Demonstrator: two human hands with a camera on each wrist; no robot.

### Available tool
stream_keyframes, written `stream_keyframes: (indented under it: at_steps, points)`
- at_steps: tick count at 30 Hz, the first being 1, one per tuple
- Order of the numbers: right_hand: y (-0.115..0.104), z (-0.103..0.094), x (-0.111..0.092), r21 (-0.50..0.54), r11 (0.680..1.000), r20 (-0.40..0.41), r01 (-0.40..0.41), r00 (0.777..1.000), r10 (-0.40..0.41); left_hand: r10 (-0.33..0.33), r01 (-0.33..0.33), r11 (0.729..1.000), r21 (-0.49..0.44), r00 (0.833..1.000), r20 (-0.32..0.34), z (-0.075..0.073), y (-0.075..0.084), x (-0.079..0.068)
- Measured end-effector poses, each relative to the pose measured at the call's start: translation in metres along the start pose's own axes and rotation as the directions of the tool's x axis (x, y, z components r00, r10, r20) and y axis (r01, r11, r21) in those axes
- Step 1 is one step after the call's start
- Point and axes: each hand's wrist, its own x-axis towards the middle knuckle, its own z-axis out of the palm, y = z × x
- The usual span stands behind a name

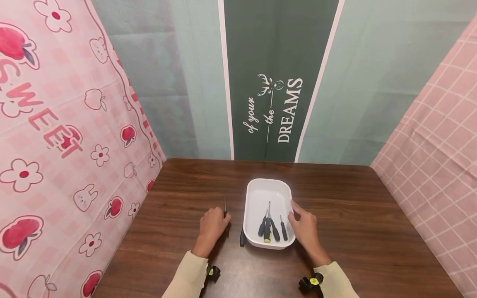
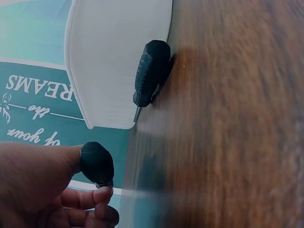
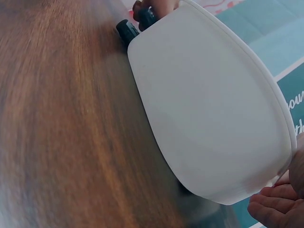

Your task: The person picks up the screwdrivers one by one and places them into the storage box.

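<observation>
My left hand (image 1: 213,225) grips a screwdriver by its dark handle (image 2: 97,164), left of the white tray; its thin blade (image 1: 225,203) points away from me. On the table against the tray's left side lies another dark-handled screwdriver (image 2: 152,73), its blade mostly hidden. The white tray (image 1: 257,187) is deep with rounded corners, and my right hand (image 1: 304,225) pinches its right rim, thumb over the edge and fingers outside. Inside the tray lie several screwdrivers, one with a black and yellow handle (image 1: 267,231) and a smaller one (image 1: 284,231) apart on the right.
The brown wood-grain table (image 1: 179,186) runs back to a green curtain (image 1: 186,103) with printed lettering. Pink printed cloth (image 1: 74,136) hangs at the left, and pink checked cloth (image 1: 428,165) at the right. Each wrist wears a small black camera.
</observation>
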Motion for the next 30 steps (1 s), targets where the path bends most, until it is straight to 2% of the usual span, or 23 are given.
stream_keyframes:
  at_steps: [19,30]
  points:
    - [-0.003,-0.001,0.001,0.006,1.000,0.030,-0.020,0.999,0.019,0.033,-0.033,0.999,0.034,0.999,-0.021,-0.012,0.016,0.001]
    - [0.000,0.000,0.002,-0.003,1.000,0.030,-0.014,0.999,0.014,0.016,-0.017,0.999,-0.042,1.000,-0.027,-0.013,0.022,0.003]
